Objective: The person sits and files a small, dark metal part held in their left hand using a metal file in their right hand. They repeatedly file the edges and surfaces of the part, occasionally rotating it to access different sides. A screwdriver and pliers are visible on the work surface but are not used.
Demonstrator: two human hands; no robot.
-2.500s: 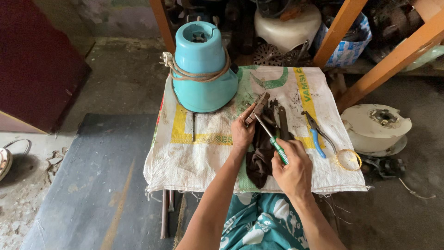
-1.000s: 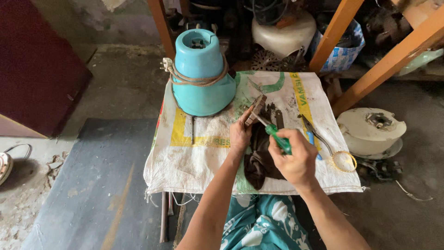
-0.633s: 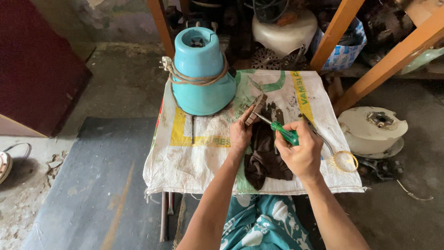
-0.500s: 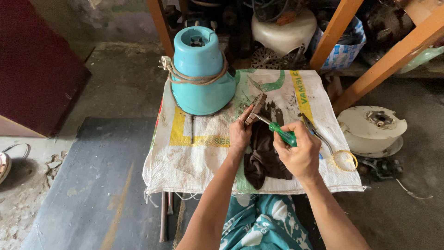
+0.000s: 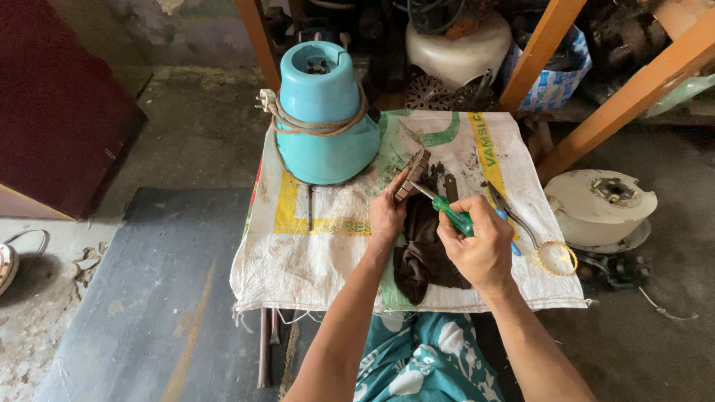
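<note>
While the left hand (image 5: 387, 216) pinches a brown part (image 5: 412, 175), the right hand's (image 5: 482, 249) grip clasps a screwdriver (image 5: 447, 214) pointing up-left.

I see a small brown ridged metal block (image 5: 412, 175) held tilted above the sack-covered table, just right of the blue appliance base. A green-handled screwdriver (image 5: 447, 214) slants up-left, its thin metal tip touching the block's lower edge, its handle wrapped in my right grip.

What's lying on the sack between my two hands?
In the head view, a dark brown rag lies on the sack between the left hand and the right hand; the green-handled screwdriver crosses above it.
</note>
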